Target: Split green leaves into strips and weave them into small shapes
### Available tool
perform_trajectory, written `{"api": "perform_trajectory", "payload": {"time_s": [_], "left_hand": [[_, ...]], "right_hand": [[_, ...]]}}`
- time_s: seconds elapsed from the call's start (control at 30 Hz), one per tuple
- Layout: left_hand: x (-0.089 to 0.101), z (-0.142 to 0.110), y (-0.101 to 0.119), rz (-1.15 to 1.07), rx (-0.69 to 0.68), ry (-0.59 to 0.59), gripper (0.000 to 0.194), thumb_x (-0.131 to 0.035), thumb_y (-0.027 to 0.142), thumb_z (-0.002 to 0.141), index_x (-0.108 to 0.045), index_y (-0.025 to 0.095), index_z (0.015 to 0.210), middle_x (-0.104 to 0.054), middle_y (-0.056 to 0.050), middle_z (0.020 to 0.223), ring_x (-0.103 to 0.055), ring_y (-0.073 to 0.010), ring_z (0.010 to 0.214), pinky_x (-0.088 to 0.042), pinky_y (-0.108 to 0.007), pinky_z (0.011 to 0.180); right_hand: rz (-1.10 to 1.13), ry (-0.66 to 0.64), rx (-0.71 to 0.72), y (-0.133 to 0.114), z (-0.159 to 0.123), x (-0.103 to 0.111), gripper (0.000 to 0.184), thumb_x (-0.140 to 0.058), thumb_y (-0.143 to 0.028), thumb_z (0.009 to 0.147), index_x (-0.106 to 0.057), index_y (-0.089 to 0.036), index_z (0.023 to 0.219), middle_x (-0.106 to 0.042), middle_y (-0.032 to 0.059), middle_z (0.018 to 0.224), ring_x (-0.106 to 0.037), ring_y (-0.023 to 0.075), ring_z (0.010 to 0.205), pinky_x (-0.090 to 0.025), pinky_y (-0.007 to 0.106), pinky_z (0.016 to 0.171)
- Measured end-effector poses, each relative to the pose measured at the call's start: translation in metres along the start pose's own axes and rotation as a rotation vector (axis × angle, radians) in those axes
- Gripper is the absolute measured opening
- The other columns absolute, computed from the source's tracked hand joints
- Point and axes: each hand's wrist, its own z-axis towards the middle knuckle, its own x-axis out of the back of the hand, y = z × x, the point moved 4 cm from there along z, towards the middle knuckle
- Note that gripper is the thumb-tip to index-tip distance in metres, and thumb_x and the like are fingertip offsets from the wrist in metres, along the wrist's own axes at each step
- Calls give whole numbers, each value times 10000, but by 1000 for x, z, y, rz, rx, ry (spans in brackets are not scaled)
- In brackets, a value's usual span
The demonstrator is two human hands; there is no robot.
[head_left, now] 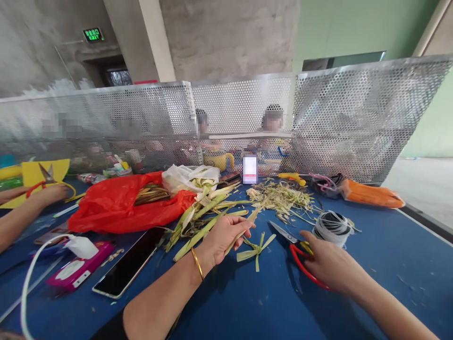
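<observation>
My left hand, with a gold bangle at the wrist, is closed on a pale dry leaf strip whose tip points away from me. Red-handled scissors are in my right hand, its fingers closed at the handles; the blades point forward and left, close to the table. Between the hands a small knotted piece of green leaf strips lies on the blue table. Long green-yellow leaves spread just beyond my left hand.
Leaf scraps are heaped ahead, near a roll of grey cord. A red plastic bag, phone and purple box lie left. Another person's hand is at the far left. A perforated metal screen edges the back.
</observation>
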Motion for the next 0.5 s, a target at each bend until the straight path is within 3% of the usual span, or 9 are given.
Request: {"api": "perform_trajectory", "payload": {"time_s": [0.13, 0.2, 0.27, 0.37, 0.5], "left_hand": [[2, 2, 0, -33, -25, 20, 204, -653, 299, 769, -676, 104, 824, -559, 29, 603, -330, 2, 334, -198, -180, 356], [3, 2, 0, -42, -25, 29, 222, -657, 319, 768, -681, 109, 835, -553, 32, 610, -311, 8, 321, -161, -185, 351], [4, 3, 1, -48, -26, 46, 257, -668, 357, 760, -684, 113, 836, -537, 38, 604, -290, 12, 315, -132, -191, 349], [7, 4, 2, -83, -51, 89, 297, -681, 404, 739, -686, 115, 803, -503, 50, 576, -263, 14, 315, -113, -196, 347], [7, 5, 2, -89, -76, 129, 279, -655, 395, 754, -683, 120, 791, -499, 50, 577, -253, 13, 313, -95, -202, 348]], "right_hand": [[435, 56, 4, 10, 2, 8, 522, -523, -320, 775, -527, -174, 1277, -711, 104, 916, -668, 275, 806, -480, 350, 674], [713, 14, 73, 8, 3, 7, 572, -550, -407, 760, -511, -163, 1277, -703, 81, 899, -657, 237, 733, -507, 350, 681], [884, -35, 161, 3, 0, 7, 628, -607, -458, 731, -488, -164, 1273, -689, 69, 933, -651, 225, 783, -519, 344, 747], [866, -109, 237, -8, -8, 7, 653, -666, -438, 722, -447, -201, 1290, -657, 55, 1018, -617, 229, 932, -497, 319, 828], [767, -172, 264, -17, -19, 9, 603, -660, -389, 755, -446, -238, 1298, -631, 9, 959, -588, 195, 859, -483, 273, 757]]}}
